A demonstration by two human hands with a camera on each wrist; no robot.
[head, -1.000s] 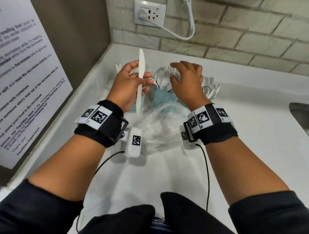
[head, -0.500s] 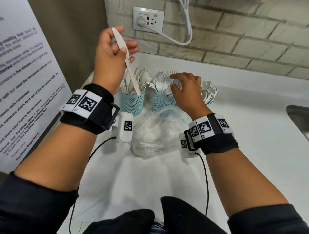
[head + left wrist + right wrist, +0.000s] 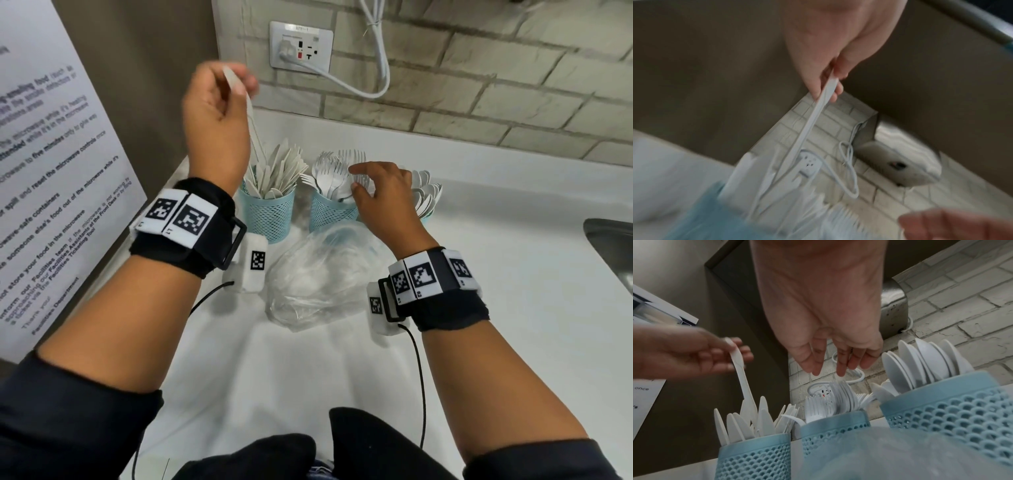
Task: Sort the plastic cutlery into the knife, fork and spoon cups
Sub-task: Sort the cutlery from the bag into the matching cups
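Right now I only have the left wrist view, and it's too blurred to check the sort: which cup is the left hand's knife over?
Observer: The left hand pinches the knife by its upper end. The lower end is already down among the other knives in the leftmost cup.
Operator: What do the other cups hold?
Observer: The middle cup holds forks, and the right cup holds spoons.
Operator: Is the right hand carrying anything?
Observer: No. The right hand holds nothing, and its fingers hang relaxed just above the forks.
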